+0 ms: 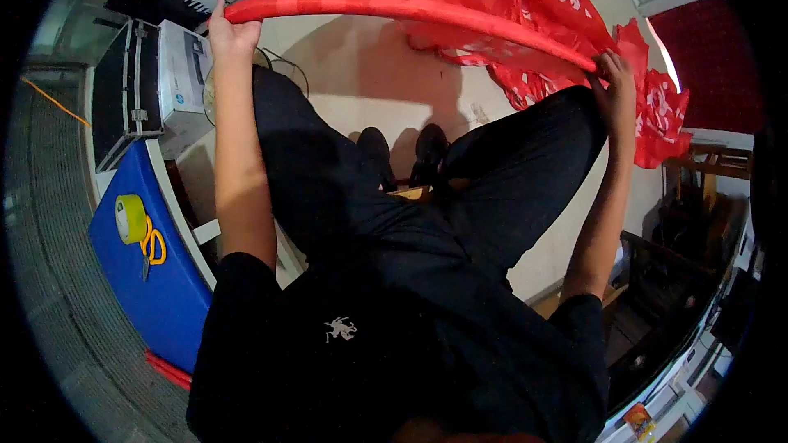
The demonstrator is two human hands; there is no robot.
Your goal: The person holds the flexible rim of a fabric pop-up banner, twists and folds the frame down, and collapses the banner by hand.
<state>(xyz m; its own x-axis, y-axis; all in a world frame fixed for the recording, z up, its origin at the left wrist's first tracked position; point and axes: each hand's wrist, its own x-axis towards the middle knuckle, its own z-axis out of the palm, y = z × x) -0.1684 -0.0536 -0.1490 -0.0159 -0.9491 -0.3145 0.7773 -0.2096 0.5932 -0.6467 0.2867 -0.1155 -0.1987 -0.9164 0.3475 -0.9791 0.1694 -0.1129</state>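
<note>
A long red tube-like roll [394, 2] arches between my two hands above my knees. My left hand [232, 31] holds its left end, with the thumb up beside the tip. Farther right, my right hand [611, 74] is closed round the roll near my right knee. Crumpled red sheeting with white print [525, 8] spreads on the floor behind the roll and hangs down past my right hand on the right side.
On a blue surface [148, 279] at the left lie yellow-green tape [130, 219] and orange-handled scissors [152, 244]. A black case [123, 90] and a white box [182, 74] stand behind it. Wooden furniture [714, 162] is at the right.
</note>
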